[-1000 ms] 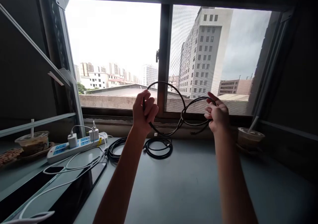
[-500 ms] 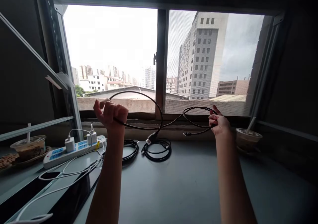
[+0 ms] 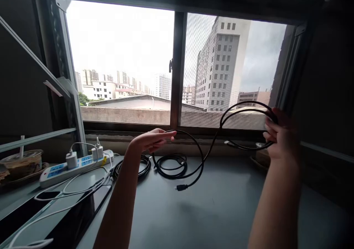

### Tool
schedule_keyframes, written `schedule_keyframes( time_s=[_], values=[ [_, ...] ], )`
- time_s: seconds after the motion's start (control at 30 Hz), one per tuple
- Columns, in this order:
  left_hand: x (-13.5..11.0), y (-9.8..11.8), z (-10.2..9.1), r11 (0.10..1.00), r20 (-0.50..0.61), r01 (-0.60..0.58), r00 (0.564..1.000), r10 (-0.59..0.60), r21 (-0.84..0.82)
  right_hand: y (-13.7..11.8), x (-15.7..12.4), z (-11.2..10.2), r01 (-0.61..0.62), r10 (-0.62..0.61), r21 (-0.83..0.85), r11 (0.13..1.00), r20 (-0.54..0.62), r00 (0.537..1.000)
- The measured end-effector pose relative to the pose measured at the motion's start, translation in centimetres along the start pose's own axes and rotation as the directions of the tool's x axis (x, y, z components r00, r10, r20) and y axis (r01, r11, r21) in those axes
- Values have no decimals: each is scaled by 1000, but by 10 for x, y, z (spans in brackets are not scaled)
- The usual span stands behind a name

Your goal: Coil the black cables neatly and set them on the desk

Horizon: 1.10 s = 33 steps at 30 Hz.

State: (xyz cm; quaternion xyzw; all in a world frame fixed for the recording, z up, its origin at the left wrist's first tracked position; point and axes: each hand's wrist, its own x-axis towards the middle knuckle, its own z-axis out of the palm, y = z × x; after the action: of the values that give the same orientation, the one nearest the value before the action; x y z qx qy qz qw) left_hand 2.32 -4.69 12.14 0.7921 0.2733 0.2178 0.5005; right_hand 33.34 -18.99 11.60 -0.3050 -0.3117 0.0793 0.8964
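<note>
A long black cable (image 3: 212,144) with plugs at its ends is stretched between my two hands above the table. My left hand (image 3: 152,140) is closed on one loop of it, the fingers pointing right and partly hiding the grip. From that loop a black plug (image 3: 181,187) with a metal tip hangs low over the table. Raised at the right, my right hand (image 3: 280,134) is wrapped round a gathered coil of the same cable. Its other end, with a pale tip (image 3: 227,142), sticks out to the left of that hand.
Two coiled black cables (image 3: 184,173) lie behind my left hand. At the left, a white power strip (image 3: 83,164) carries chargers and white cords near a plastic cup (image 3: 23,164). Another cup (image 3: 260,154) is partly hidden by my right hand. A window (image 3: 177,68) stands behind.
My right hand has moved right and slightly up with its coil. My left hand has moved right and down, turning from an upright fist to point right, and the hanging plug is lower.
</note>
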Motion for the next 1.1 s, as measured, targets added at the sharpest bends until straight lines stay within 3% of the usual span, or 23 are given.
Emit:
schedule_keyframes(
  time_s=[0.17, 0.3, 0.4, 0.5, 0.67, 0.77, 0.9, 1.0, 1.1],
  values=[
    [9, 9, 27, 917, -61, 85, 996, -66, 389, -5, -16, 27, 20, -22, 12, 1000, 145, 989],
    [14, 11, 48, 862, -43, 37, 999, -18, 506, 1, -21, 43, 0, 5, -22, 1000, 221, 975],
    [15, 17, 66, 866, 66, -65, 997, 37, 496, 21, -18, 49, -47, 79, -125, 991, 269, 960],
    [13, 23, 73, 892, 115, -192, 981, 158, 409, 52, -11, 44, -144, 240, -434, 889, 176, 955],
    [-1, 31, 46, 938, 2, -337, 941, 338, 79, 89, 2, 19, -238, 332, -591, 771, 54, 942],
    [-12, 34, 27, 866, -216, -471, 875, 434, -167, 93, 7, 6, -287, 367, -610, 738, 7, 930],
    [-19, 35, 10, 609, -521, -654, 745, 417, -449, 93, 10, -4, -330, 389, -605, 724, -37, 921],
    [-20, 32, 0, 462, -666, -731, 667, 333, -501, 94, 11, -11, -345, 370, -585, 734, -82, 925],
    [-20, 28, -8, 391, -783, -802, 567, 257, -452, 89, 13, -15, -353, 371, -544, 761, -82, 925]
  ],
)
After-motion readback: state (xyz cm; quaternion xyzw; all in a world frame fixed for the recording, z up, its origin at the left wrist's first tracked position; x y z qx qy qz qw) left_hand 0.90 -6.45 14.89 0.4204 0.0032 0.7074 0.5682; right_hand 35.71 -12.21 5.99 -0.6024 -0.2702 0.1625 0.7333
